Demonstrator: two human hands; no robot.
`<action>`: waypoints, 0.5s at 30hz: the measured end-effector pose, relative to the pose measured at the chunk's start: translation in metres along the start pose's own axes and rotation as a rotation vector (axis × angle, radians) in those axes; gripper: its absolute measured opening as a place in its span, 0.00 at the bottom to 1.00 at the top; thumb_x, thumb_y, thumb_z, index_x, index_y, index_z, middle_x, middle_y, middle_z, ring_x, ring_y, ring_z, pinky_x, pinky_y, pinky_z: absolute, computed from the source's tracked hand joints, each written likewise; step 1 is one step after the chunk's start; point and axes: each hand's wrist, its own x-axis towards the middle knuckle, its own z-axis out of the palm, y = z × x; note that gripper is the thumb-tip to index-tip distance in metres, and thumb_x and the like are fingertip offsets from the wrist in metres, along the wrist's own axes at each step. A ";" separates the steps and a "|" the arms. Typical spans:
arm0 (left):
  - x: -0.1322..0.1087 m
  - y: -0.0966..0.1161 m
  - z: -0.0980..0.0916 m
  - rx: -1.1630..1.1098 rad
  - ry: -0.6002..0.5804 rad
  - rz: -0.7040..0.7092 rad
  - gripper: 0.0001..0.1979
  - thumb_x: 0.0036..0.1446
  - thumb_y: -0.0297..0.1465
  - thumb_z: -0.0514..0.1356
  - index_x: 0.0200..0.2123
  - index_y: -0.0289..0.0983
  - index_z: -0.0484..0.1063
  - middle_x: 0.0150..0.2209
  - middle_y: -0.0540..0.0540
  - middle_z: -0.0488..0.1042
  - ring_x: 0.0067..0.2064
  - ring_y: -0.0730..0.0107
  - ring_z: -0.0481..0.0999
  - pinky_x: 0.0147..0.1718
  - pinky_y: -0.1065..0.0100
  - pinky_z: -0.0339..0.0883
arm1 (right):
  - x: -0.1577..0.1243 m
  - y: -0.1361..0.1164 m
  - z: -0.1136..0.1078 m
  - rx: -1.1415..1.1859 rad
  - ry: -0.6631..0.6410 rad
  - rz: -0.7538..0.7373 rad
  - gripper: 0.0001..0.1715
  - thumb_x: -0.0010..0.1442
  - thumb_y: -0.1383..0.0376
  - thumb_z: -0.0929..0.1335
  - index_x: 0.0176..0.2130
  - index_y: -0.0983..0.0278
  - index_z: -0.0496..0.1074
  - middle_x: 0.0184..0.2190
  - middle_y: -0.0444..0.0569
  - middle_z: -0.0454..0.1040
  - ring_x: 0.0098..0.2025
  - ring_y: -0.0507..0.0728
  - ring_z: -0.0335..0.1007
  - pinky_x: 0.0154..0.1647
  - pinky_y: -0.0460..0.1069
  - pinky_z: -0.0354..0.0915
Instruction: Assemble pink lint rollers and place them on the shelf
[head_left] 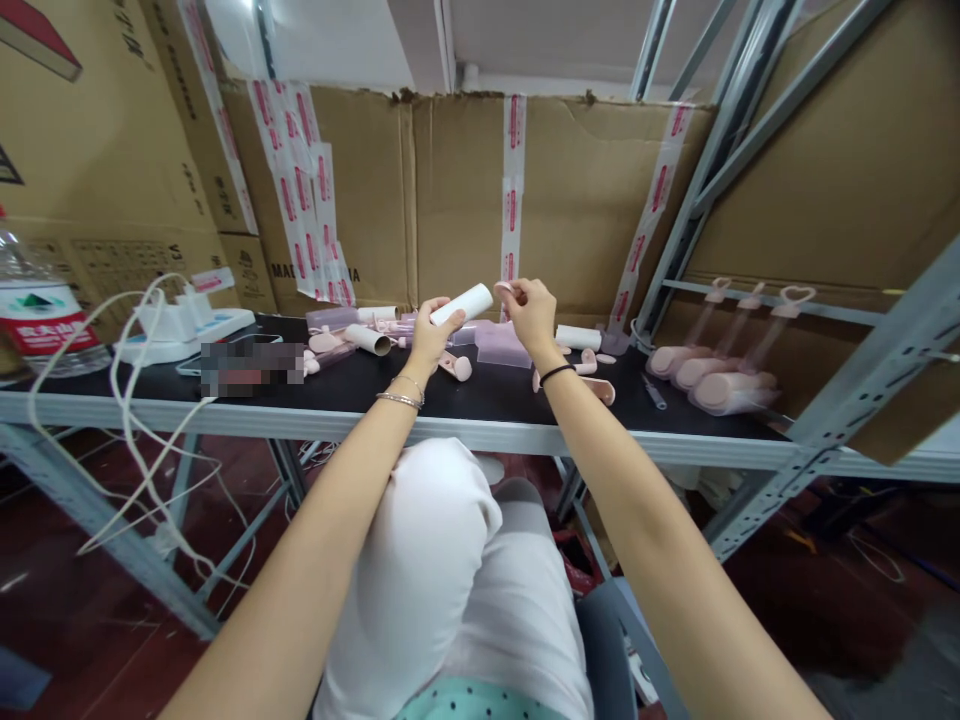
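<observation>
My left hand (435, 335) is wrapped round a white cardboard tube (466, 303), tilted with its far end up to the right. Close to that end, my right hand (534, 312) pinches a small round pink cap (503, 288) between thumb and fingers. A narrow gap seems to lie between cap and tube. On the black tabletop below are a translucent pink-lilac sleeve (502, 345), a pink part with a round end (456, 367) and more white tubes, one of them an open tube (367, 340) on the left and another white tube (577, 337) on the right.
Three pink assembled pieces with heart-shaped handles (731, 385) stand at the right end. A phone (240, 362), a power strip (187, 335) with white cables and a large water bottle (49, 320) are at the left. Cardboard (457, 200) walls the back; a metal post (847, 390) rises at right.
</observation>
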 end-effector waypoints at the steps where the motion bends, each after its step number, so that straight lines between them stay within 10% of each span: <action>1: 0.000 0.000 0.000 0.001 -0.010 -0.001 0.24 0.48 0.36 0.66 0.45 0.35 0.62 0.50 0.40 0.68 0.47 0.66 0.74 0.44 0.66 0.73 | 0.000 -0.004 0.005 0.028 0.017 -0.004 0.18 0.66 0.63 0.59 0.46 0.66 0.75 0.41 0.53 0.73 0.42 0.55 0.70 0.49 0.48 0.65; 15: -0.009 -0.002 -0.002 0.340 -0.223 -0.017 0.30 0.48 0.38 0.66 0.53 0.36 0.63 0.53 0.40 0.70 0.46 0.63 0.75 0.43 0.62 0.73 | -0.015 0.025 0.047 0.506 -0.196 0.128 0.48 0.45 0.77 0.56 0.66 0.69 0.53 0.68 0.52 0.56 0.67 0.52 0.55 0.66 0.51 0.58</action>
